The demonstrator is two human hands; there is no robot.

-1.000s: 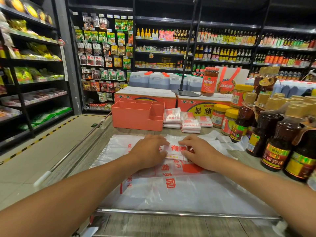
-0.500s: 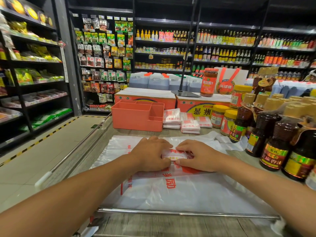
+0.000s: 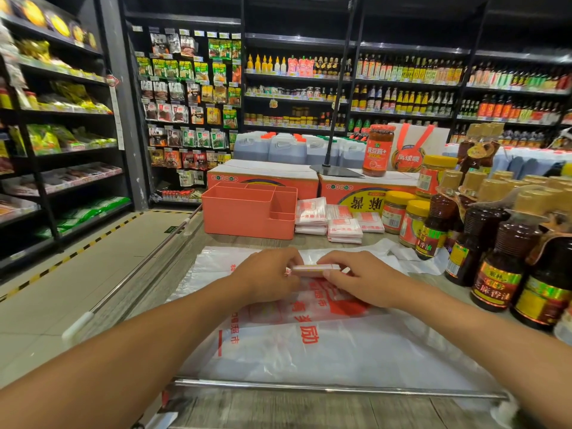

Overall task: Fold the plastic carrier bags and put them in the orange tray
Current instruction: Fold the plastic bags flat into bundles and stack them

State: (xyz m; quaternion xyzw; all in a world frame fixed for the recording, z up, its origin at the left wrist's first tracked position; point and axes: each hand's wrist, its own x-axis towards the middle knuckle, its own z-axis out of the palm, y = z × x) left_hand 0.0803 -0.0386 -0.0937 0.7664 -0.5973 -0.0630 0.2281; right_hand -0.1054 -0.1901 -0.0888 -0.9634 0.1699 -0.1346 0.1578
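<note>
Two hands, the left hand (image 3: 269,274) and right hand (image 3: 368,280), pinch a small folded bag (image 3: 312,268) by its ends, fingers curled round it, over a flat bag (image 3: 309,351) on the near tabletop (image 3: 278,410); press the creases tight so nothing springs open; the orange tray (image 3: 241,218) waits far left.

The carrier bag (image 3: 334,354) at lower centre is thin, translucent, glossy plastic film. The orange tray (image 3: 244,216) above it looks smooth, matt plastic. The worktop (image 3: 309,411) shows grey wood grain, crossed by a shiny metal rail (image 3: 309,387).
</note>
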